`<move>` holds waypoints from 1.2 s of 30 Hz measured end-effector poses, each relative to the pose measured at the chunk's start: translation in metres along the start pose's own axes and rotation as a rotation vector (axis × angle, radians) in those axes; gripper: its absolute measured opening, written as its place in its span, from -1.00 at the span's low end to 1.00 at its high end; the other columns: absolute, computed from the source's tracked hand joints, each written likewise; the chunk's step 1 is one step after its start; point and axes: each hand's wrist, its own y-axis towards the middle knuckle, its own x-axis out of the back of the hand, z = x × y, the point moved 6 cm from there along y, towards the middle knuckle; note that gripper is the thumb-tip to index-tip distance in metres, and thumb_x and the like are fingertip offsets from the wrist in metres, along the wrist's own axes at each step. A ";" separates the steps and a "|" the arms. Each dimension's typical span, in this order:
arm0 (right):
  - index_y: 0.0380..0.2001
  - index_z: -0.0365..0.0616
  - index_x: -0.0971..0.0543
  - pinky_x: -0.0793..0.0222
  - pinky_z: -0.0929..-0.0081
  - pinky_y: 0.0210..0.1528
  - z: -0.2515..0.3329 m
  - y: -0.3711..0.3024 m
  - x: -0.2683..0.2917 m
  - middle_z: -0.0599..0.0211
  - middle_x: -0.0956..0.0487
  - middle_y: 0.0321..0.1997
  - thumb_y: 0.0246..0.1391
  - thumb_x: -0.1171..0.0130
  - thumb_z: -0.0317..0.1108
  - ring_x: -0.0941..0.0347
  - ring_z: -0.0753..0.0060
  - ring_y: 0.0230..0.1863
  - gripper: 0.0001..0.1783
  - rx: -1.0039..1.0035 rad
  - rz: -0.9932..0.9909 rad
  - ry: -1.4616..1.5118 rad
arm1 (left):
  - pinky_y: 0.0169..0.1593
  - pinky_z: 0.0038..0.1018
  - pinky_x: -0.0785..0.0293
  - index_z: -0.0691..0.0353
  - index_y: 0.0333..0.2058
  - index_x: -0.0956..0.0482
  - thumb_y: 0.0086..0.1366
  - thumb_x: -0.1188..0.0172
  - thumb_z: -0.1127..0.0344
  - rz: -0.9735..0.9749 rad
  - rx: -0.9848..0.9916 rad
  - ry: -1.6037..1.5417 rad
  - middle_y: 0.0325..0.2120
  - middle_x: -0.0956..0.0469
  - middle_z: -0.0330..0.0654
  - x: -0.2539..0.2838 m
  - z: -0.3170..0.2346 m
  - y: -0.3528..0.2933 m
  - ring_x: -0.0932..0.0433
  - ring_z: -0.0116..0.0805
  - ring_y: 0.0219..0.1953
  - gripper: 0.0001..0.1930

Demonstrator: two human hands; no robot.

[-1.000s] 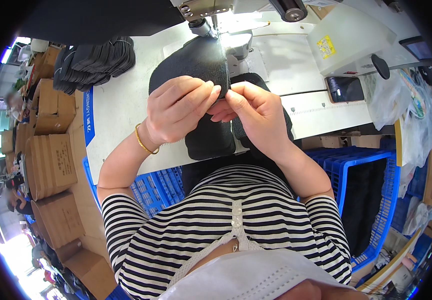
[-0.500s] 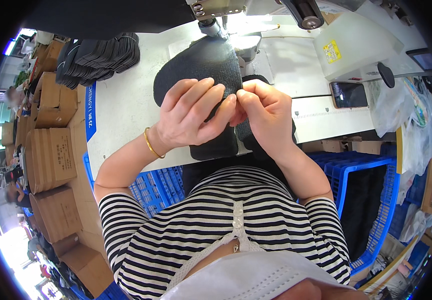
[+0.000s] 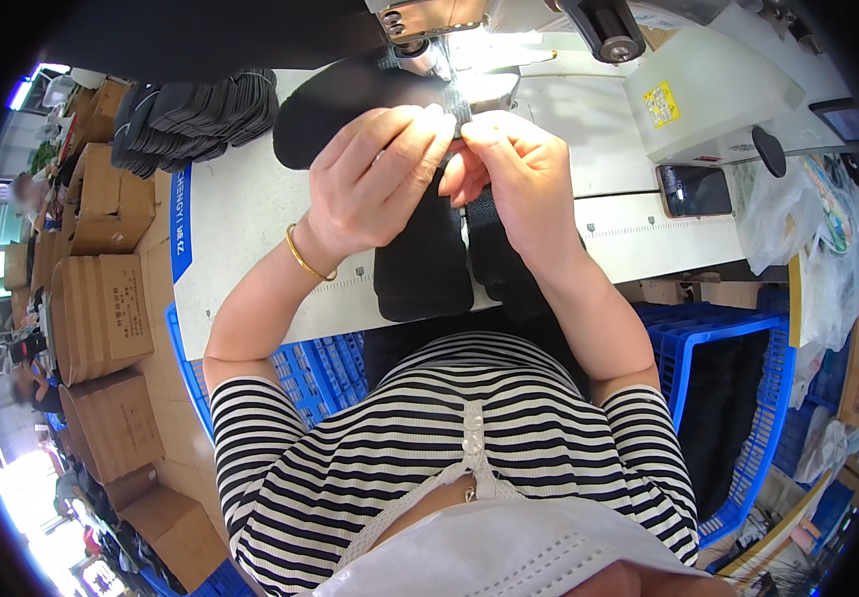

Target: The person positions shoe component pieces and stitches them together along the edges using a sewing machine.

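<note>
A black, rounded fabric piece (image 3: 315, 114) lies under the needle end of the sewing machine (image 3: 419, 55), its right edge in the bright lamp light. My left hand (image 3: 370, 184) rests over it, fingertips pinched together at that edge. Thumb and forefinger of my right hand (image 3: 524, 179) grip the same edge just to the right, the other fingers curled beneath. Below my hands, one long black piece (image 3: 421, 264) hangs towards the table's front edge, and a second black piece (image 3: 494, 249) lies beside it, partly behind my right wrist. The exact spot at the needle is washed out by glare.
Stacked black sole-shaped pieces (image 3: 200, 124) sit at the table's far left. A phone (image 3: 695, 190) lies to the right, near clear plastic bags (image 3: 777, 214). Blue crates (image 3: 779, 398) flank me below the table (image 3: 240, 229). Cardboard boxes (image 3: 106, 308) line the left.
Both hands have moved away from me, towards the needle, carrying the fabric piece's edge along. The piece has shifted up and left, and more of the lower black pieces shows.
</note>
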 end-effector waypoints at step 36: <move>-0.24 -0.29 -0.59 -0.44 0.70 -0.41 -0.020 -0.018 -0.001 0.26 -0.66 -0.42 0.30 -0.05 -0.33 -0.55 0.62 -0.47 -0.77 -0.128 0.117 -0.032 | -0.19 -0.43 -0.51 0.29 -0.12 -0.62 -0.09 -0.18 0.53 0.163 0.104 0.063 -0.21 -0.60 -0.18 0.000 0.065 -0.023 -0.58 -0.26 -0.29 -0.56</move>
